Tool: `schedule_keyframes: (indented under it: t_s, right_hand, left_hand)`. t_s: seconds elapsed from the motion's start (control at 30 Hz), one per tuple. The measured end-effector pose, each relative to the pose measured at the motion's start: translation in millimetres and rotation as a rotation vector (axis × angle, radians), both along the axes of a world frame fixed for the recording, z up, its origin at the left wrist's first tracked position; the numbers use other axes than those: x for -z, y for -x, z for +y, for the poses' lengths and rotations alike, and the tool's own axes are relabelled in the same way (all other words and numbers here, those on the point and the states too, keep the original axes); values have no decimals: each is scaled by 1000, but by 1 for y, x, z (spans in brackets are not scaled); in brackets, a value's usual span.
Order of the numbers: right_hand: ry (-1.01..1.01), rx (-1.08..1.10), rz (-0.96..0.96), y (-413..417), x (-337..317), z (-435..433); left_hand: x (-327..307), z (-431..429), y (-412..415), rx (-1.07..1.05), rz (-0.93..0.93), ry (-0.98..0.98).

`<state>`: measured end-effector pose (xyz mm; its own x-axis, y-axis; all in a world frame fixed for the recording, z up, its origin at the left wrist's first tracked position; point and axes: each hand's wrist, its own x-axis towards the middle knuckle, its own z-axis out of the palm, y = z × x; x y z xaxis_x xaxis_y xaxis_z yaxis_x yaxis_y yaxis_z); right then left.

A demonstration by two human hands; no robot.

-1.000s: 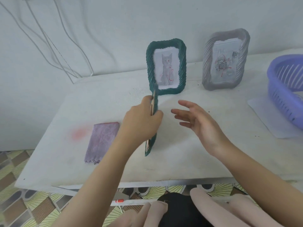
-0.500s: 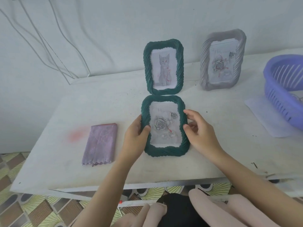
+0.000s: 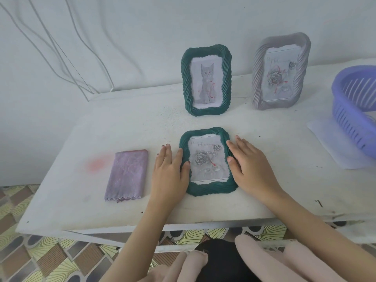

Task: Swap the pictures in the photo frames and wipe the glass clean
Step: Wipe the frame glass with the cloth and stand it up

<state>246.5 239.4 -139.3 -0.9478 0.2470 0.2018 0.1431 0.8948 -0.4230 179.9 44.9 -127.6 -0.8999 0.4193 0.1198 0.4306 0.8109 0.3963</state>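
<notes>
A green frame with a rose picture (image 3: 207,192) lies flat, face up, on the white table (image 3: 81,200) in front of me. My left hand (image 3: 169,171) rests flat along its left edge, the thumb on the rim. My right hand (image 3: 252,167) lies flat against its right edge, fingers straight. Behind it a second green frame with a cat picture (image 3: 206,80) stands upright. A grey frame with a rose picture (image 3: 280,72) stands to its right. A folded purple cloth (image 3: 128,177) lies left of my left hand.
A purple plastic basket (image 3: 354,110) sits at the right edge on a white sheet (image 3: 335,147). A pink stain (image 3: 95,164) marks the table left of the cloth. White cables (image 3: 67,58) hang down the wall behind. The table's front edge is close to my knees.
The green rose frame went from standing on edge in my left hand to lying flat, face up. Both hands have relaxed their grip and now lie flat beside it.
</notes>
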Motion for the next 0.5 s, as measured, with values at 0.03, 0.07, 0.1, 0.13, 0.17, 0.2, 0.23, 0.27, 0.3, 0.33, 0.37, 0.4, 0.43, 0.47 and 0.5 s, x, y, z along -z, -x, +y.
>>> schedule_keyframes:
  t_s: [0.03,0.07,0.1,0.13,0.17,0.2,0.23,0.27,0.3,0.33,0.37,0.4,0.43,0.47,0.5]
  right_hand:
    - [-13,-7,-23,0,1,0]
    - [-17,-9,-32,1,2,1]
    - [-18,-7,-36,1,2,1]
    - [-18,-1,-35,1,1,0]
    - [-15,3,-36,1,1,0]
    - [-14,5,-37,1,1,0]
    - [-12,6,-39,1,1,0]
    - [-13,5,-37,1,0,-1]
    - [-15,3,-34,1,0,-1]
    - [-13,2,-32,1,0,-1]
    - [-9,3,-31,1,0,-1]
    - [-7,4,-31,1,0,0]
    - [-4,5,-33,0,0,-1]
    - [0,7,-36,0,0,-1]
    - [4,6,-39,0,-1,-1]
  left_hand:
    - [-1,-3,1,4,-3,-12]
    - [-3,-7,2,3,8,-28]
    - [-4,-12,4,-8,39,-51]
    - [-5,-19,6,-34,76,-75]
    - [-8,-26,9,-75,100,-108]
    - [-11,-34,12,-130,105,-144]
    - [-13,-43,17,-189,102,-173]
    - [-15,-52,20,-244,100,-179]
    - [-16,-61,23,-289,109,-165]
    - [-18,-68,25,-331,114,-137]
    - [-16,-75,27,-377,95,-111]
    - [-15,-79,27,-434,41,-88]
    - [-14,-83,28,-493,-17,-81]
    - [-15,-86,29,-540,-68,-86]
    - [-17,-88,29,-569,-105,-109]
